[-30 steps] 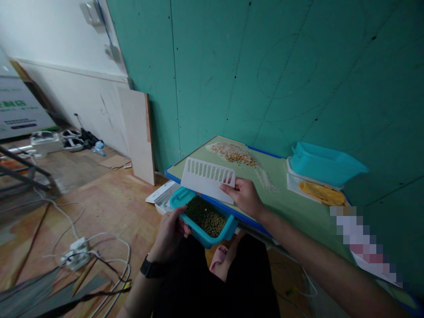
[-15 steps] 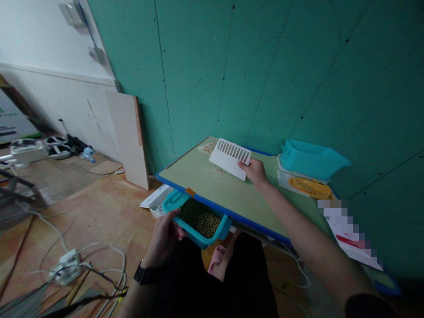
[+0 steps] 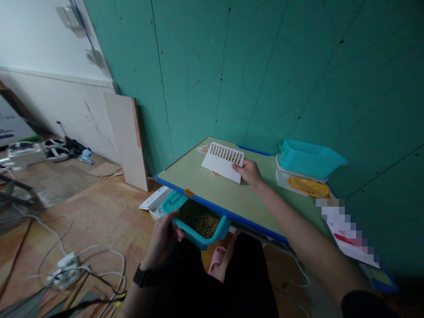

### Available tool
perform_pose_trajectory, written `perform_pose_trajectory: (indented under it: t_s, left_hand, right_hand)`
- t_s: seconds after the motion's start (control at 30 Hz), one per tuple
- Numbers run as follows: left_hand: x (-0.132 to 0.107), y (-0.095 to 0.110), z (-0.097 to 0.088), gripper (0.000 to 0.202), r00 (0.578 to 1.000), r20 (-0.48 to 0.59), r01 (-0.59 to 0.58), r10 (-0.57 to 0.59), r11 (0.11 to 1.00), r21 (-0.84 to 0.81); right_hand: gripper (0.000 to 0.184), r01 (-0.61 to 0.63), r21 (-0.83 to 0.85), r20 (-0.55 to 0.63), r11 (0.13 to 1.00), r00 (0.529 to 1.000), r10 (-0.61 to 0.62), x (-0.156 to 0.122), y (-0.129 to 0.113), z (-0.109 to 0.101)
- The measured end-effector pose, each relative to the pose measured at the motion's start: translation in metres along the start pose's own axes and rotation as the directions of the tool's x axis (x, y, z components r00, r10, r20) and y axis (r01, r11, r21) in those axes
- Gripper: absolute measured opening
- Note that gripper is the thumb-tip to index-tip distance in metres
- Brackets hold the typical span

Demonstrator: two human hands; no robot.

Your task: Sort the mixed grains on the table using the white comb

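Clock centred on the scraper (image 3: 220, 168), as the wearer is seeing it. Tray (image 3: 227, 225) is sitting at 7 o'clock, just off the near edge of the table (image 3: 251, 201); it is holding dark green beans (image 3: 190, 213) in its left part, tan beans (image 3: 208, 224) in its right. Left hand (image 3: 165, 230) is clamping the tray's rim between thumb and fingers. Right hand (image 3: 251, 172) is pinching the scraper's right end over the table; pale grains (image 3: 208, 175) are showing at 8 o'clock. Contact with the tabletop: cannot tell. At 3 o'clock a bin (image 3: 309, 160) is resting on a tub (image 3: 282, 177), which is holding a yellow cloth (image 3: 308, 187).

Versus 0.5 s earlier: scraper is now partly covering the near grain patch; tray is staying put.
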State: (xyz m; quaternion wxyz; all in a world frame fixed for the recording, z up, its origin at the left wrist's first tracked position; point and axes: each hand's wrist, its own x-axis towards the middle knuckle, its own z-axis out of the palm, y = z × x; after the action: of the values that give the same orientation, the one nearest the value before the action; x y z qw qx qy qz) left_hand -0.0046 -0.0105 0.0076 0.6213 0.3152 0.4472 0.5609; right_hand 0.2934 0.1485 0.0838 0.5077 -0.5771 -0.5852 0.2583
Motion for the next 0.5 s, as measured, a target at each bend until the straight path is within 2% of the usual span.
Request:
perform_pose_trajectory:
  t_s: [0.5]
  left_hand:
    - [-0.002,0.003,0.001,0.044,0.999,-0.009,0.039,-0.040,0.999,-0.005]
  right_hand:
    - [0.033,-0.114,0.209,0.159,0.971,0.984,0.081,-0.015,-0.012,0.012]
